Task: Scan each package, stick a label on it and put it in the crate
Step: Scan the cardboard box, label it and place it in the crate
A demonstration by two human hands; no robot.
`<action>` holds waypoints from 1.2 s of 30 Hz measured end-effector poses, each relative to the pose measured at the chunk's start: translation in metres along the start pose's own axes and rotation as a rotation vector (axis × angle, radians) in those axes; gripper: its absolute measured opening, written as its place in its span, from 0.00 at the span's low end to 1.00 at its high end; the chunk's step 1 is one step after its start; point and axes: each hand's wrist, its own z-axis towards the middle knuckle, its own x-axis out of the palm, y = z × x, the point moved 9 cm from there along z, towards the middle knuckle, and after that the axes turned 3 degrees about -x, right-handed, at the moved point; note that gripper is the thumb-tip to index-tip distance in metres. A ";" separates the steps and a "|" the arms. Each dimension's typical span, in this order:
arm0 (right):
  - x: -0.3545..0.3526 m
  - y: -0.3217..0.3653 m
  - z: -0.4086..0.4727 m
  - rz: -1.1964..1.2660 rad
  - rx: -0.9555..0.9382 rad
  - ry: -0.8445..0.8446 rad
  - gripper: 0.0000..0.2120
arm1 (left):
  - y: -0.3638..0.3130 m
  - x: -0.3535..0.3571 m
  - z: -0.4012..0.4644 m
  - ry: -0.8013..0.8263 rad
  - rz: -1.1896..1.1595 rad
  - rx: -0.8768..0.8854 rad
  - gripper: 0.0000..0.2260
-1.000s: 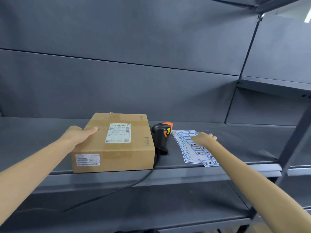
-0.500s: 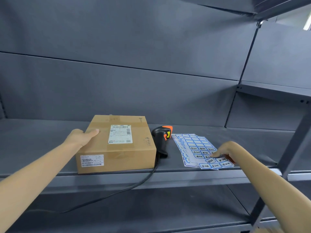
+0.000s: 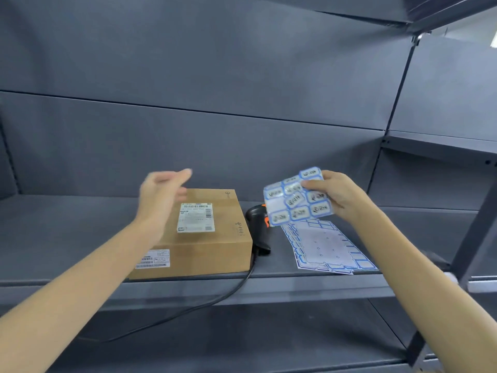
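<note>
Up came my right hand (image 3: 340, 195) with a label sheet (image 3: 297, 197) pinched off the stack (image 3: 326, 247), while my left hand (image 3: 161, 195) lifted clear of the package (image 3: 204, 232), fingers loose and holding nothing. That box sat on the shelf (image 3: 67, 238) at the near edge, long side running left to right, directly below my left hand and left of the sheet. Between them stood the scanner (image 3: 259, 228). Far side had open room; no crate showed.
</note>
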 end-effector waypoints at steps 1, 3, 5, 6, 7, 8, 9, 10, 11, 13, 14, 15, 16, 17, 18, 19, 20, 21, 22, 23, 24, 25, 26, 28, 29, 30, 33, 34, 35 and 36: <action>0.020 0.007 -0.004 0.071 -0.011 0.047 0.05 | 0.004 0.020 -0.008 0.151 -0.142 -0.135 0.27; 0.058 0.015 -0.012 0.177 -0.015 0.141 0.08 | 0.010 0.050 -0.028 0.360 -0.335 -0.372 0.36; 0.089 0.018 -0.017 0.227 -0.031 0.210 0.13 | 0.008 0.067 -0.041 0.470 -0.368 -0.423 0.26; 0.101 0.019 -0.019 0.235 -0.049 0.224 0.14 | 0.008 0.071 -0.044 0.495 -0.353 -0.415 0.19; 0.109 0.019 -0.020 0.239 -0.065 0.221 0.14 | 0.008 0.073 -0.047 0.498 -0.335 -0.394 0.14; 0.115 0.018 -0.020 0.248 -0.077 0.211 0.14 | 0.008 0.072 -0.047 0.494 -0.328 -0.378 0.11; 0.119 0.016 -0.019 0.260 -0.083 0.204 0.14 | 0.009 0.071 -0.047 0.489 -0.334 -0.372 0.10; 0.123 0.013 -0.018 0.265 -0.083 0.205 0.15 | 0.011 0.068 -0.046 0.488 -0.345 -0.372 0.10; 0.127 0.010 -0.018 0.260 -0.081 0.214 0.15 | 0.012 0.067 -0.046 0.496 -0.349 -0.376 0.09; 0.133 0.002 -0.016 0.216 -0.069 0.221 0.15 | 0.018 0.064 -0.043 0.502 -0.318 -0.388 0.11; 0.134 -0.002 -0.016 0.184 -0.062 0.213 0.16 | 0.023 0.063 -0.042 0.505 -0.299 -0.400 0.13; 0.134 -0.006 -0.015 0.151 -0.055 0.196 0.18 | 0.027 0.062 -0.040 0.504 -0.279 -0.408 0.14; 0.134 -0.009 -0.015 0.122 -0.052 0.174 0.19 | 0.029 0.061 -0.038 0.496 -0.266 -0.397 0.15; 0.134 -0.012 -0.014 0.104 -0.057 0.148 0.20 | 0.029 0.059 -0.034 0.479 -0.258 -0.370 0.14; 0.133 -0.014 -0.014 0.084 -0.070 0.112 0.21 | 0.029 0.057 -0.031 0.461 -0.252 -0.343 0.14; 0.130 -0.014 -0.014 0.042 -0.110 0.060 0.22 | 0.029 0.055 -0.029 0.439 -0.248 -0.329 0.14; 0.126 -0.011 -0.014 -0.045 -0.186 -0.005 0.24 | 0.031 0.053 -0.026 0.418 -0.248 -0.324 0.14; 0.123 -0.006 -0.015 -0.168 -0.283 -0.061 0.24 | 0.033 0.051 -0.024 0.394 -0.248 -0.323 0.15; 0.124 0.001 -0.019 -0.296 -0.389 -0.090 0.22 | 0.036 0.050 -0.021 0.379 -0.251 -0.324 0.15; 0.129 0.006 -0.023 -0.405 -0.481 -0.078 0.20 | 0.038 0.050 -0.020 0.367 -0.255 -0.329 0.14; 0.136 0.007 -0.026 -0.496 -0.546 -0.042 0.17 | 0.040 0.050 -0.019 0.359 -0.263 -0.335 0.14; 0.143 0.005 -0.029 -0.568 -0.596 -0.010 0.16 | 0.042 0.051 -0.019 0.358 -0.272 -0.340 0.14; 0.148 0.003 -0.032 -0.622 -0.640 0.002 0.15 | 0.043 0.052 -0.018 0.359 -0.280 -0.342 0.14; 0.153 -0.003 -0.034 -0.660 -0.684 -0.010 0.14 | 0.045 0.053 -0.017 0.352 -0.294 -0.342 0.14; 0.154 -0.005 -0.034 -0.661 -0.682 -0.016 0.14 | 0.046 0.052 -0.017 0.344 -0.299 -0.343 0.14; 0.154 -0.006 -0.034 -0.663 -0.675 -0.023 0.14 | 0.046 0.053 -0.017 0.341 -0.304 -0.345 0.13; 0.154 -0.006 -0.036 -0.664 -0.676 -0.041 0.13 | 0.046 0.054 -0.017 0.350 -0.308 -0.347 0.14; 0.155 -0.005 -0.037 -0.659 -0.682 -0.044 0.12 | 0.045 0.054 -0.017 0.352 -0.305 -0.347 0.14; 0.155 -0.004 -0.037 -0.656 -0.687 -0.046 0.12 | 0.045 0.054 -0.018 0.354 -0.301 -0.347 0.14; 0.155 -0.003 -0.039 -0.652 -0.694 -0.047 0.11 | 0.045 0.054 -0.018 0.355 -0.298 -0.348 0.14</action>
